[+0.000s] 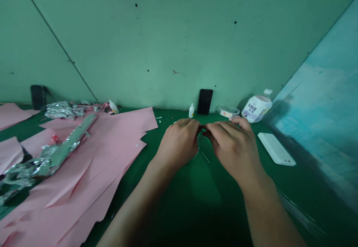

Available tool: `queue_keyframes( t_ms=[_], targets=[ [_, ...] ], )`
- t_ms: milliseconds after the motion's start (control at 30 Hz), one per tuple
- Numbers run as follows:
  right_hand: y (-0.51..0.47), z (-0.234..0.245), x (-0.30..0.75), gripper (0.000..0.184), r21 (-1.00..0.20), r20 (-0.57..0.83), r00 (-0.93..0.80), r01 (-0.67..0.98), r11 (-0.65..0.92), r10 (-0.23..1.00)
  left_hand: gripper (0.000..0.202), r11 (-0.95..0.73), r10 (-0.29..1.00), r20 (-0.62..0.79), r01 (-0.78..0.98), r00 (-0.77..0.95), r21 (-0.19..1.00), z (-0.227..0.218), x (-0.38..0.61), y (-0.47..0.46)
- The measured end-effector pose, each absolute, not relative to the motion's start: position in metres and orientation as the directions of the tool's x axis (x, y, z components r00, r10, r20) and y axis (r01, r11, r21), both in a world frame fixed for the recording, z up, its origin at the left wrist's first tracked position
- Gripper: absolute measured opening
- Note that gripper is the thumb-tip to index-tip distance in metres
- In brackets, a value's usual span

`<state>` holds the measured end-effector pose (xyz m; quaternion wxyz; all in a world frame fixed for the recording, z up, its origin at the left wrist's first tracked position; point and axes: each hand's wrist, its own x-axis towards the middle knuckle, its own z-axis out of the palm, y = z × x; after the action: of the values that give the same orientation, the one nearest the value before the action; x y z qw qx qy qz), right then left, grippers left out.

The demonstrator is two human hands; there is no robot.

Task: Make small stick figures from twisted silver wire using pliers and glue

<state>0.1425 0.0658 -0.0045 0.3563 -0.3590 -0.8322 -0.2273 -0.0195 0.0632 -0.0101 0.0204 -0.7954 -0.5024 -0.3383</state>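
Note:
My left hand (pixel 179 140) and my right hand (pixel 233 144) meet over the green table (pixel 195 191), fingertips pinched together at the middle. Between them hangs a thin piece of wire (pixel 200 153), its two ends pointing down toward the table. Both hands have their fingers curled closed on the wire's upper part, which is hidden behind the fingers.
Pink paper sheets (pixel 92 165) and crumpled silver foil (pixel 47 157) cover the left side. At the wall stand a small glue bottle (pixel 191 110), a black phone (pixel 205 101), a small clear box (pixel 228 111) and a white bottle (pixel 257 107). A white flat device (pixel 276 149) lies right.

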Motion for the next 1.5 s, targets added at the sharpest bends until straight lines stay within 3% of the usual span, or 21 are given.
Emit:
queue_keyframes(
  t_ms=[167, 333, 433, 567, 667, 733, 900, 1233, 1500],
  targets=[
    [0.063, -0.001, 0.142, 0.021, 0.208, 0.807, -0.507, 0.722, 0.659, 0.301, 0.021, -0.577, 0.751, 0.552, 0.767, 0.363, 0.28, -0.006, -0.026, 0.062],
    [0.071, -0.002, 0.144, 0.017, 0.235, 0.858, -0.486, 0.66, 0.714, 0.166, 0.024, -0.686, 0.71, 0.563, 0.596, 0.422, 0.419, -0.001, -0.038, 0.064],
    [0.077, -0.003, 0.145, 0.016, 0.099, 0.89, -0.413, 0.591, 0.801, 0.195, 0.022, -0.68, 0.733, 0.53, 0.493, 0.426, 0.544, 0.001, -0.043, 0.063],
    [0.081, -0.008, 0.145, 0.016, -0.205, 0.896, -0.292, 0.399, 0.894, 0.336, 0.015, -0.633, 0.753, 0.491, 0.279, 0.438, 0.722, 0.001, -0.045, 0.061],
    [0.08, -0.011, 0.143, 0.014, -0.438, 0.823, -0.245, 0.302, 0.847, 0.513, 0.011, -0.585, 0.78, 0.482, 0.189, 0.399, 0.789, 0.0, -0.042, 0.059],
    [0.079, -0.011, 0.14, 0.01, -0.506, 0.793, -0.194, 0.316, 0.802, 0.577, 0.012, -0.554, 0.818, 0.478, 0.212, 0.32, 0.805, -0.001, -0.038, 0.059],
    [0.071, -0.007, 0.136, 0.013, -0.382, 0.848, -0.178, 0.45, 0.807, 0.5, 0.013, -0.508, 0.86, 0.493, 0.315, 0.133, 0.801, 0.001, -0.028, 0.056],
    [0.066, -0.004, 0.135, 0.014, -0.321, 0.84, -0.243, 0.497, 0.806, 0.484, 0.011, -0.541, 0.806, 0.581, 0.537, 0.112, 0.647, 0.003, -0.025, 0.054],
    [0.059, -0.003, 0.133, 0.011, -0.411, 0.793, -0.177, 0.551, 0.727, 0.583, 0.01, -0.578, 0.789, 0.6, 0.489, 0.13, 0.654, 0.003, -0.023, 0.053]
  ],
)
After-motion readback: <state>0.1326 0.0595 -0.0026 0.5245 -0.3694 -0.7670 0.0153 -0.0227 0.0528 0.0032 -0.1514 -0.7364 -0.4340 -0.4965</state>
